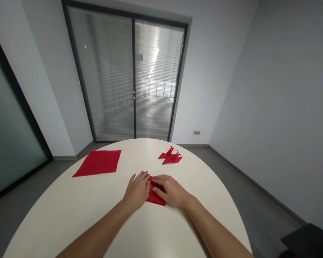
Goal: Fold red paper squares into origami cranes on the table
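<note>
A partly folded piece of red paper (154,196) lies on the round white table (70,211) in front of me. My left hand (137,190) rests flat on its left part, fingers stretched out and pressed down on it. My right hand (169,190) lies over its right part, fingers extended leftward along a fold. Most of the paper is hidden under both hands.
A stack of flat red paper squares (98,163) lies at the far left of the table. Folded red paper cranes (171,157) sit at the far right. Beyond the table is a glass door with blinds (131,79). A dark chair corner (309,238) shows lower right.
</note>
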Demonstrator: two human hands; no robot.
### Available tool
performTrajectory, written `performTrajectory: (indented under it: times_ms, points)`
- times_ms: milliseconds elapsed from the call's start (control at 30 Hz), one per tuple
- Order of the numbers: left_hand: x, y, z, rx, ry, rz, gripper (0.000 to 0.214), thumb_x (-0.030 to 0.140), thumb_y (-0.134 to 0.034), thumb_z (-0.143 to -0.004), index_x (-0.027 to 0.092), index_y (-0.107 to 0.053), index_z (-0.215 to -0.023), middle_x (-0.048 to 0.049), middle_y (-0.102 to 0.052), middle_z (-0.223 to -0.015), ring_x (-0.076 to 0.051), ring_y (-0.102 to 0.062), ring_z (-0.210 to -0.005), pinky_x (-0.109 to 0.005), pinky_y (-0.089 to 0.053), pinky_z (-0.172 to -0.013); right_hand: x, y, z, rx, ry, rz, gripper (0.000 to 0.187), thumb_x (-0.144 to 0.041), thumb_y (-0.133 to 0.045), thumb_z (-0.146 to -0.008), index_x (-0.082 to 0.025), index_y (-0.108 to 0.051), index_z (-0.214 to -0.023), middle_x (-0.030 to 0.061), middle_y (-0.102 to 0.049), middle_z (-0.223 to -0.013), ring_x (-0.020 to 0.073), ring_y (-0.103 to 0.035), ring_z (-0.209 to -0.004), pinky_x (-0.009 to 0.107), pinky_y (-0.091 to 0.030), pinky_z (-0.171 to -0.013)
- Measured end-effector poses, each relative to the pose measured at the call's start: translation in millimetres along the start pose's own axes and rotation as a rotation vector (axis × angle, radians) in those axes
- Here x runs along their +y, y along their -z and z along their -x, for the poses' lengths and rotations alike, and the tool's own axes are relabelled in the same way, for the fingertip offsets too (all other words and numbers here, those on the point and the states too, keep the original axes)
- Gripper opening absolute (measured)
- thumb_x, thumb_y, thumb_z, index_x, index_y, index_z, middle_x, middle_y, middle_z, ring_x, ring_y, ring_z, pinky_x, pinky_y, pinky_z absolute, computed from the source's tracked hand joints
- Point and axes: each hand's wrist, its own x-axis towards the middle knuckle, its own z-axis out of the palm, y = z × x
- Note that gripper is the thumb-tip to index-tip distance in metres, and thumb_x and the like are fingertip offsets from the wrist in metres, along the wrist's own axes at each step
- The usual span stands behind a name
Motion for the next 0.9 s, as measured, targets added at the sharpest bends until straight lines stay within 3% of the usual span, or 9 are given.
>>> performTrajectory:
  times_ms: [133,233,367,500,667,800,900]
  points:
    - [-1,2.4,0,-0.032,0.059,-0.109,0.045,0.025,-0.034,-0.101,0.016,-0.055,-0.14,-0.0118,-0.048,-0.151,-0.029,-0.041,-0.143,-0.054,-0.031,-0.116,-9,-5,3,-0.169,-0.086,0.039,0.066,-0.05,-0.048,-0.098,-0.013,-0.039,-0.152,0.0176,-0.038,-0.156,0.0364,-0.032,-0.146,0.056,-0.022,-0.12]
    - [-2,3.2,1,-0.058,0.08,-0.151,0.048,0.026,-0.034,-0.1,0.015,-0.05,-0.144,-0.0125,-0.043,-0.155,-0.031,-0.035,-0.146,-0.055,-0.028,-0.117,-9,-7,5,-0.265,-0.151,0.046,0.067,-0.048,-0.035,-0.102,-0.013,-0.025,-0.157,0.0158,-0.022,-0.162,0.0347,-0.015,-0.151,0.057,-0.014,-0.122]
    - [-2,1.2,1,-0.083,0.079,-0.178,0.052,0.031,-0.033,-0.1,0.013,-0.044,-0.149,-0.0139,-0.038,-0.158,-0.031,-0.026,-0.15,-0.054,-0.025,-0.119,-9,-5,5,-0.287,-0.202,0.096,0.062,-0.039,-0.031,-0.103,-0.01,-0.025,-0.157,0.0157,-0.02,-0.163,0.0341,-0.012,-0.152,0.057,-0.011,-0.122]
    - [-5,-0.7,0,-0.083,0.112,-0.202,0.055,0.034,-0.031,-0.101,0.012,-0.041,-0.15,-0.0156,-0.035,-0.159,-0.032,-0.025,-0.15,-0.054,-0.023,-0.119,-12,-3,3,-0.278,-0.159,0.119,0.058,-0.034,-0.027,-0.103,-0.009,-0.029,-0.156,0.0162,-0.023,-0.162,0.0306,-0.016,-0.152,0.055,-0.01,-0.123]
    - [-16,-0.6,-4,-0.084,0.148,-0.217,0.054,0.035,-0.031,-0.101,0.016,-0.042,-0.151,-0.0142,-0.035,-0.159,-0.033,-0.023,-0.15,-0.055,-0.021,-0.119,-13,0,3,-0.354,-0.185,0.07,0.071,-0.052,-0.035,-0.101,-0.012,-0.019,-0.158,0.0177,-0.015,-0.163,0.0305,-0.009,-0.153,0.057,-0.007,-0.123]
    - [-23,-1.7,-5,-0.085,0.205,-0.207,0.056,0.039,-0.036,-0.1,0.015,-0.041,-0.151,-0.0157,-0.034,-0.159,-0.036,-0.024,-0.15,-0.057,-0.022,-0.119,-12,1,4,-0.379,-0.223,0.056,0.074,-0.057,-0.03,-0.101,-0.013,-0.016,-0.159,0.0167,-0.01,-0.164,0.0318,-0.003,-0.153,0.056,-0.005,-0.123]
    - [-27,-1.4,-6,0.012,0.165,-0.177,0.055,0.037,-0.042,-0.098,0.012,-0.047,-0.146,-0.0184,-0.034,-0.158,-0.036,-0.023,-0.15,-0.056,-0.023,-0.119,-10,-1,5,-0.362,-0.219,0.052,0.07,-0.055,-0.029,-0.102,-0.015,-0.017,-0.159,0.0154,-0.012,-0.164,0.0334,-0.004,-0.152,0.058,-0.006,-0.122]
